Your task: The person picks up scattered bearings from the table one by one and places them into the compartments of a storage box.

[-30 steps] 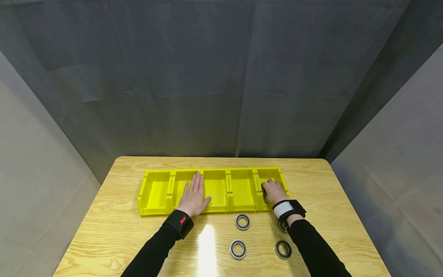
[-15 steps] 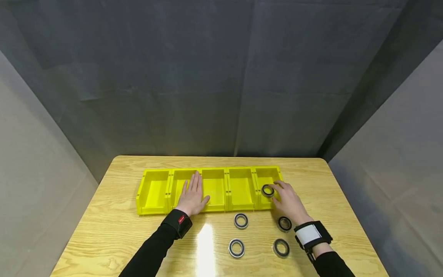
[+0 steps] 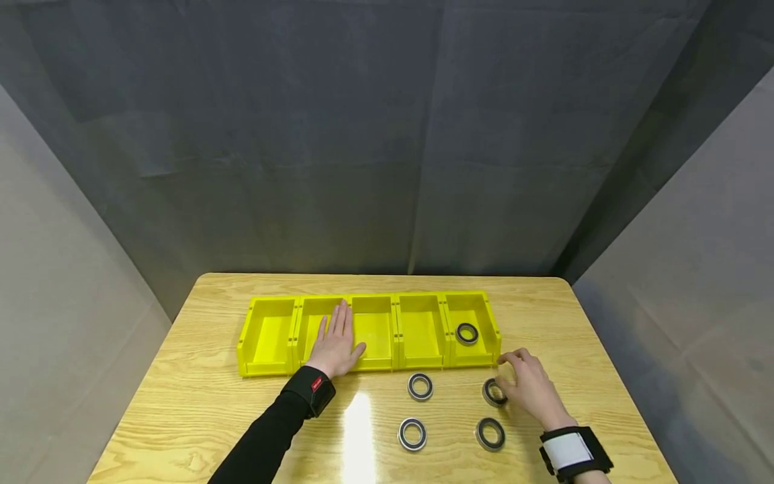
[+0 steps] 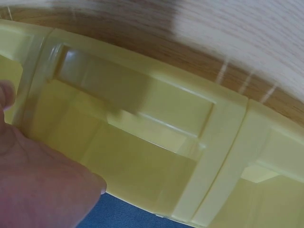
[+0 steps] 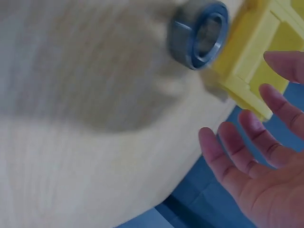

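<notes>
A row of joined yellow bins (image 3: 375,364) stands toward the back of the table. My left hand (image 3: 334,346) rests over the second and third bins from the left, fingers stretched out. In the rightmost bin lies one ball bearing (image 3: 459,335). My right hand (image 3: 533,388) is over the table just in front of that bin, fingers spread and holding nothing. Its thumb overlaps another bearing (image 3: 487,394) on the table in the head view. The right wrist view shows that bearing (image 5: 182,39) apart from the fingertips.
More bearings lie on the wooden table (image 3: 181,430): one in front of the bins (image 3: 412,387), a second nearer me (image 3: 402,435), and a third (image 3: 482,438) at the right. Grey cloth walls (image 3: 338,168) enclose the back and sides.
My right hand has let go of a bearing in the rightmost bin, then drawn back toward me and right, over the nearest right-hand bearing. The left hand has stayed in place.
</notes>
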Demonstrator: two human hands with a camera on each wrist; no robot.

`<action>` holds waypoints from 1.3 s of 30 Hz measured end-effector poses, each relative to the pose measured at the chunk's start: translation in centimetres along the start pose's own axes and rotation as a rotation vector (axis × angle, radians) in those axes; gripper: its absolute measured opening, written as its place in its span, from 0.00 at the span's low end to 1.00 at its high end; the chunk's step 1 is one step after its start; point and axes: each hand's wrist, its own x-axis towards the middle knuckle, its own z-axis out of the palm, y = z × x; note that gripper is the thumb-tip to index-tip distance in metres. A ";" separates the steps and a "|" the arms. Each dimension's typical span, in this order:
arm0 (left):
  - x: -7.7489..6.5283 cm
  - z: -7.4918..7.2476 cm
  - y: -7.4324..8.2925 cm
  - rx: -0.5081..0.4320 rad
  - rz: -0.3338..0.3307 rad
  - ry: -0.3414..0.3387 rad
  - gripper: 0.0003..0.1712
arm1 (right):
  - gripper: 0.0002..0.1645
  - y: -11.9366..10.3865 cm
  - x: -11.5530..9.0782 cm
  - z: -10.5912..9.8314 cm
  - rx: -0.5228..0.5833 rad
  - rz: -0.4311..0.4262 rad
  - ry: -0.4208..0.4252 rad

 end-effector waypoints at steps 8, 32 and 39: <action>-0.1 -0.1 0.0 0.013 -0.005 -0.008 0.48 | 0.22 -0.1 -0.6 2.0 -0.016 0.068 -0.148; -0.1 0.0 0.0 -0.028 -0.003 0.003 0.48 | 0.21 -0.7 -0.8 3.8 -0.051 0.042 -0.147; 0.2 0.6 -0.4 -0.004 -0.005 -0.001 0.49 | 0.22 -0.7 -0.8 3.9 -0.054 0.050 -0.151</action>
